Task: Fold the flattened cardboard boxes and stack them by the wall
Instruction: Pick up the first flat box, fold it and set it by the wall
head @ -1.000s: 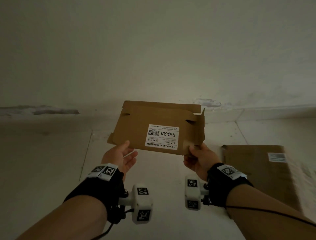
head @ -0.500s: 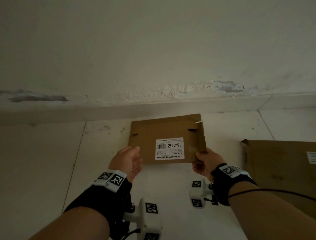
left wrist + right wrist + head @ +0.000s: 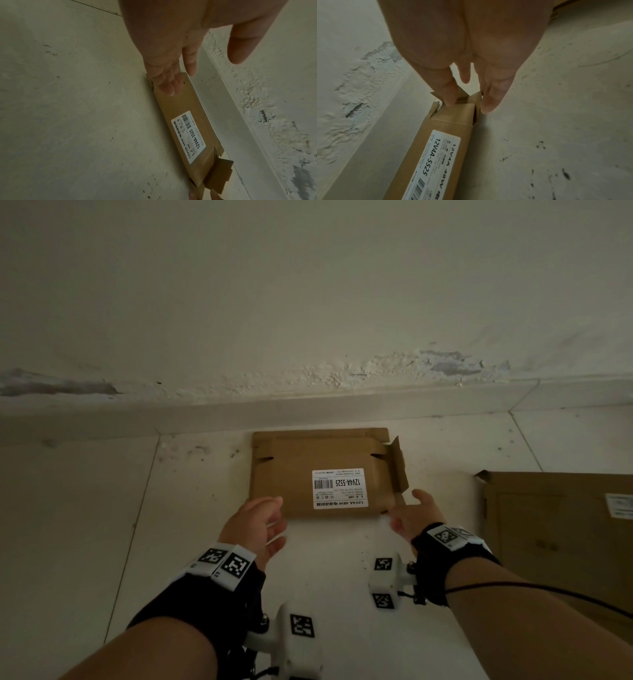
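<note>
A small brown cardboard box [image 3: 291, 484] with a white barcode label [image 3: 339, 487] lies flat on the pale floor, its far edge close to the baseboard [image 3: 205, 416]. One end flap [image 3: 397, 467] sticks up on its right side. My left hand [image 3: 267, 520] hovers at the near left corner with fingers straight; in the left wrist view the fingertips [image 3: 169, 89] reach over the box [image 3: 181, 108]. My right hand [image 3: 407, 508] is at the near right corner, fingers loose, thumb and fingers on either side of the box [image 3: 452, 121] end, gripping nothing.
A larger flattened cardboard box [image 3: 555, 529] lies on the floor to the right. The wall [image 3: 308, 302] ahead has peeling plaster above the baseboard. Bare tiled floor [image 3: 85, 525] spreads to the left and toward me.
The box went from being held up in both hands down onto the floor by the wall. Both hands have let go and their fingers have spread.
</note>
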A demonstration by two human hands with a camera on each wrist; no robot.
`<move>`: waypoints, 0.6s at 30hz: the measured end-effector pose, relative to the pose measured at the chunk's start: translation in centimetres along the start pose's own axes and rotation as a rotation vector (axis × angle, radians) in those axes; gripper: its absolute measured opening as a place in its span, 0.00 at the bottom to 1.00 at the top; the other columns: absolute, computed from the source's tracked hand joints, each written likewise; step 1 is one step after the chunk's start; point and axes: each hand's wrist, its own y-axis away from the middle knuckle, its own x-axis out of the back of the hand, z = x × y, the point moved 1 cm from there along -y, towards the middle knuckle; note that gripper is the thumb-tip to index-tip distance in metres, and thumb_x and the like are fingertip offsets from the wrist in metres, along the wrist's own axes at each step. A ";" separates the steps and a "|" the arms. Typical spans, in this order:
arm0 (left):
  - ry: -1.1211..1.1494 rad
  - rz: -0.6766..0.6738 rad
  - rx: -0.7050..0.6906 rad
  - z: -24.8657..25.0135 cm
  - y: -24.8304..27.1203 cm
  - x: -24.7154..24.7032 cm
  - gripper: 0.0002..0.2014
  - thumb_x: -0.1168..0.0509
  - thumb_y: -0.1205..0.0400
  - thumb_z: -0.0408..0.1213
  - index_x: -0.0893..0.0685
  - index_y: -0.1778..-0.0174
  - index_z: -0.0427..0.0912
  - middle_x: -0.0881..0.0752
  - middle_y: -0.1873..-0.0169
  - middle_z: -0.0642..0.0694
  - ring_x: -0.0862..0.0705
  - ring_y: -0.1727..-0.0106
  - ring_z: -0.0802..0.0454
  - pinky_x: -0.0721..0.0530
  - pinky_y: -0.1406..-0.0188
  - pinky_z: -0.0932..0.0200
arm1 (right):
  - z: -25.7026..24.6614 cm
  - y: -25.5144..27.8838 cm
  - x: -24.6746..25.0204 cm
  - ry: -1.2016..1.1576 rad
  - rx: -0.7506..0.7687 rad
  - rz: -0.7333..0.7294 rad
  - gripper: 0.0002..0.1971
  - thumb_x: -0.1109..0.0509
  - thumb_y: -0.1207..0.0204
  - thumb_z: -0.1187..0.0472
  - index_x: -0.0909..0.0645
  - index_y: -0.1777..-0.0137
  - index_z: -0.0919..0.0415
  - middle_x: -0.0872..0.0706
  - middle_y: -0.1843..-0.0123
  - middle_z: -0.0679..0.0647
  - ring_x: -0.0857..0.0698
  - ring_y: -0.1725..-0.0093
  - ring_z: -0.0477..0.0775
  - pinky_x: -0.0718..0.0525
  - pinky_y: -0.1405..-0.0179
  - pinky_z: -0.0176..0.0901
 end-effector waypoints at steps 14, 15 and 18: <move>-0.065 -0.116 0.024 -1.4 2.7 -5.2 0.03 0.38 0.19 0.38 0.21 0.57 0.46 0.21 0.61 0.47 0.22 0.62 0.52 0.26 0.63 0.58 | 1.6 4.8 12.6 0.120 -0.003 0.350 0.28 0.32 0.24 0.60 0.32 0.25 0.62 0.22 0.30 0.60 0.21 0.33 0.64 0.21 0.38 0.49; -0.074 -0.140 0.024 -1.7 3.2 -6.1 0.03 0.39 0.19 0.38 0.20 0.54 0.45 0.21 0.62 0.48 0.22 0.62 0.53 0.26 0.64 0.58 | 2.4 5.7 14.1 0.107 -0.027 0.394 0.25 0.35 0.23 0.61 0.31 0.25 0.64 0.22 0.30 0.60 0.21 0.33 0.64 0.22 0.41 0.47; -0.100 -0.201 0.026 -2.2 5.0 -9.0 0.03 0.39 0.19 0.38 0.22 0.58 0.48 0.21 0.62 0.47 0.23 0.62 0.52 0.26 0.64 0.58 | 4.6 8.5 17.0 0.040 -0.098 0.526 0.20 0.36 0.22 0.57 0.25 0.32 0.65 0.17 0.37 0.63 0.18 0.49 0.63 0.25 0.56 0.45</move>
